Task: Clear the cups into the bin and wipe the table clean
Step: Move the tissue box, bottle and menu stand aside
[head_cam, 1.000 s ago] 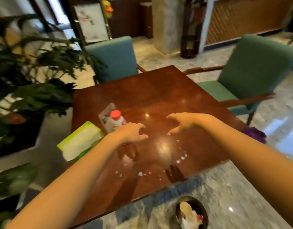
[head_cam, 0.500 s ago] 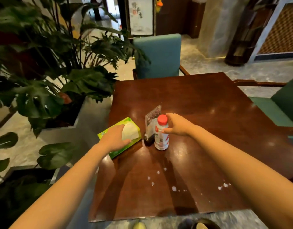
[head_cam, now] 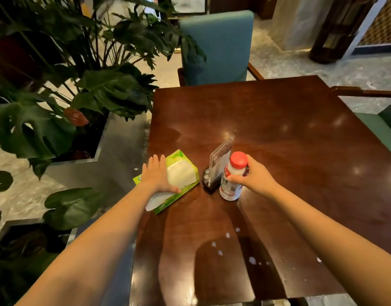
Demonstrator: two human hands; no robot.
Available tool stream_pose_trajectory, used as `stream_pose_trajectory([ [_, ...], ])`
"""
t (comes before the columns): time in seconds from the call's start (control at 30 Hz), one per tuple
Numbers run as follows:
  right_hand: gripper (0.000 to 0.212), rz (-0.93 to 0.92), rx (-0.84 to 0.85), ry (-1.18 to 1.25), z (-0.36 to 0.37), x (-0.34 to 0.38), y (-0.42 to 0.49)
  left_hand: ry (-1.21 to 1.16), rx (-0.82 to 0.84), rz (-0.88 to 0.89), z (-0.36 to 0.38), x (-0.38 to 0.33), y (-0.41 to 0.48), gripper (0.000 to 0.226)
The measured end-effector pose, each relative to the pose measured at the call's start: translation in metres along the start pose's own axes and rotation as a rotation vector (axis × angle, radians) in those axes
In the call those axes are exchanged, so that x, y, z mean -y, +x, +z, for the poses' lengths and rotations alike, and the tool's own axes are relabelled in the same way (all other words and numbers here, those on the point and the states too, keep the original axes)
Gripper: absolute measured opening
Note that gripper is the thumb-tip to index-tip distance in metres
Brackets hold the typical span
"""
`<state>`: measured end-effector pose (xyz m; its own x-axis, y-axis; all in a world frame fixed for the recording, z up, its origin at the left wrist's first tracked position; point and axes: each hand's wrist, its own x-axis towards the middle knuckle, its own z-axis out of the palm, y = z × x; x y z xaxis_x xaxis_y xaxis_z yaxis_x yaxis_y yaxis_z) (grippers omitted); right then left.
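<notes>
Left hand [head_cam: 156, 174] lies flat, fingers spread, on the green tissue box [head_cam: 179, 181] at the tabletop's left edge, gripping nothing. Right hand [head_cam: 255, 178] is wrapped around the red-capped bottle [head_cam: 233, 176], upright beside the clear sign stand [head_cam: 217, 165]. White spill drops [head_cam: 251, 259] speckle the brown table [head_cam: 278, 129] near its front edge.

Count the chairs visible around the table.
2. A teal chair stands at the far side of the table; part of a green chair shows at the right edge. Others may sit outside the view.
</notes>
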<state>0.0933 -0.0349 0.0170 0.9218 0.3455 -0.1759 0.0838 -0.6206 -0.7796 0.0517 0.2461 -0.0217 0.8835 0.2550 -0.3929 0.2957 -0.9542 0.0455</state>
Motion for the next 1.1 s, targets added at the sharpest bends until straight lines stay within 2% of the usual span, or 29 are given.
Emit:
stream_pose_trajectory([
  [0.1,0.065,0.007,-0.021,0.045,0.003,-0.002,0.000,-0.036,-0.022,0.010,0.006,-0.001,0.007,0.130],
  [0.27,0.068,-0.010,-0.073,0.066,0.006,-0.001,0.000,-0.069,-0.160,0.036,0.009,-0.002,0.008,0.087],
  [0.4,0.064,0.006,-0.104,0.079,0.003,-0.002,0.003,-0.102,-0.208,0.042,0.010,-0.001,0.009,0.076],
  [0.7,0.062,0.033,-0.206,-0.004,-0.019,0.003,0.018,-0.070,-0.220,0.121,0.000,0.004,0.017,0.067],
  [1.1,0.052,-0.033,-0.281,-0.068,-0.068,0.038,0.088,-0.093,-0.303,0.192,-0.067,0.016,0.080,0.078],
])
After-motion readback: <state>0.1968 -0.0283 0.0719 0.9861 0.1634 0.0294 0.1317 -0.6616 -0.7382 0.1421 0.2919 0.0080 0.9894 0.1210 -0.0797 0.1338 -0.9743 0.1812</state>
